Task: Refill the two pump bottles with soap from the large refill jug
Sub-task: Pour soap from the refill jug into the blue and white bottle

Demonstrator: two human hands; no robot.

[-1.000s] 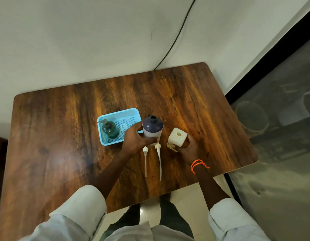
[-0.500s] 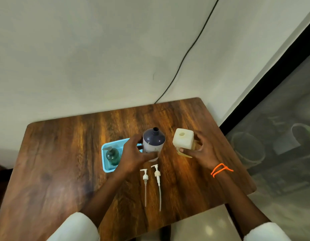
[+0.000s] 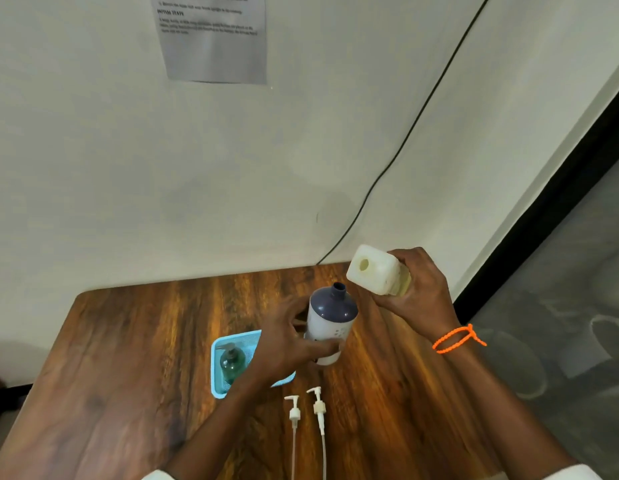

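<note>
My left hand (image 3: 287, 344) grips a white bottle with a dark blue top (image 3: 330, 320); it stands upright on the wooden table (image 3: 128, 358) with its neck open and no pump. My right hand (image 3: 417, 292) holds the cream refill jug (image 3: 374, 270) in the air, up and to the right of that bottle, tilted with its open mouth turned toward me. A green pump bottle (image 3: 232, 362) with its pump on stands in a light blue basket (image 3: 218, 389) at the left. Two loose white pumps (image 3: 294, 414) (image 3: 318, 407) lie on the table in front.
A white wall rises behind the table with a paper sheet (image 3: 214, 39) and a black cable (image 3: 405, 133) running down to the table's back edge. Past the table's right side is a dark frame and glass (image 3: 561, 306).
My right hand has lifted the jug off the table and tilted it beside the bottle's neck. My left hand keeps its hold on the bottle. The camera has tipped upward toward the wall.
</note>
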